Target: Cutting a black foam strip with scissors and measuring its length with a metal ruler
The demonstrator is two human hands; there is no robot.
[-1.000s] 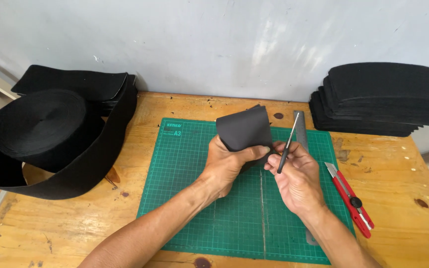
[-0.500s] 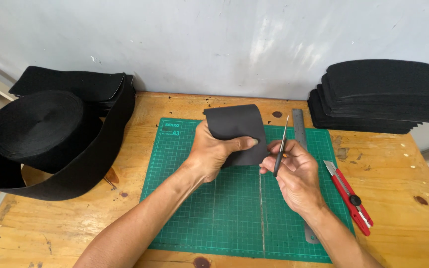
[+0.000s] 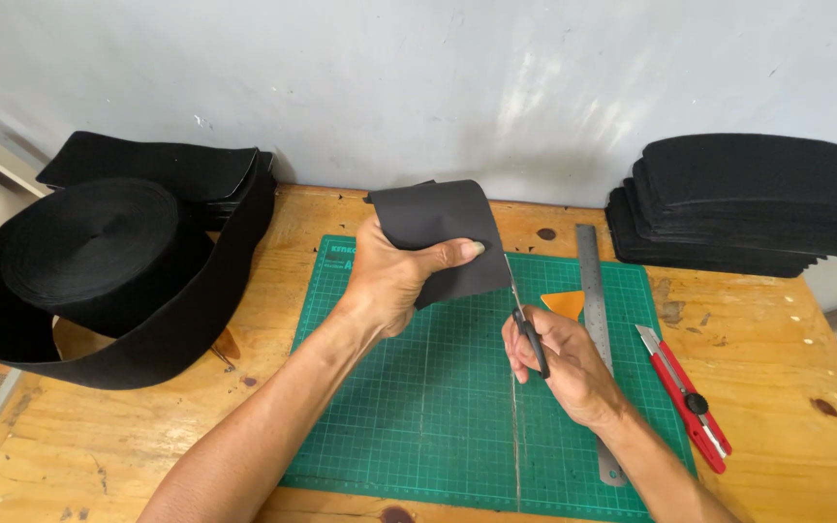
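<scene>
Just above the centre of the frame, the left hand [image 3: 394,281] is gripping a black fabric piece [image 3: 443,237], thumb pressed across its face, holding it up over the green cutting mat [image 3: 418,407]. Lower and to the right, the right hand [image 3: 559,363] is closing around a pair of scissors [image 3: 525,324], whose blades are pointing up at the fabric's lower right edge. A steel ruler [image 3: 595,320] is lying along the mat's right side, a small orange triangle [image 3: 566,304] beside it, and a red utility knife [image 3: 682,395] is resting on the wooden table [image 3: 777,416]. A big black roll [image 3: 99,257] is sitting at the left, stacked black pieces [image 3: 748,208] at the upper right.
</scene>
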